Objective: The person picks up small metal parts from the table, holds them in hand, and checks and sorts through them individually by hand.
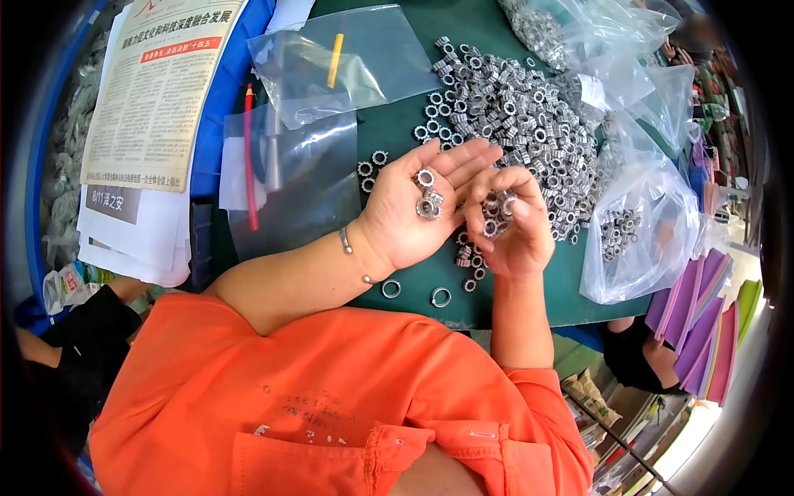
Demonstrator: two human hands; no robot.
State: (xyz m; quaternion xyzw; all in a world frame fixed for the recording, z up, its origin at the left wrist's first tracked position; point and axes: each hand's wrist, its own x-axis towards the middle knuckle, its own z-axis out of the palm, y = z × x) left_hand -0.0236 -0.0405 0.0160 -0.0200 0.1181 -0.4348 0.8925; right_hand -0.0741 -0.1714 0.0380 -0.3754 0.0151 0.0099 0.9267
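Observation:
My left hand (411, 208) is turned palm up with its fingers stretched out. A few small metal rings (428, 204) with notched edges rest on that palm. Beside it, my right hand (518, 221) curls its fingers round several more metal rings (495, 217); the exact number is hidden by the fingers. Beyond both hands a large heap of the same metal rings (542, 124) is spread over the green table (331, 285). Two larger plain rings, one of them a thin ring (441, 297), lie near the table's front edge.
A clear bag holding rings (637, 240) lies at the right, with another filled bag (538, 33) at the back. Flat plastic bags (289, 165), a red pencil (251, 157) and a yellow stick (335, 61) are at the left. A newspaper (153, 99) lies over a blue bin.

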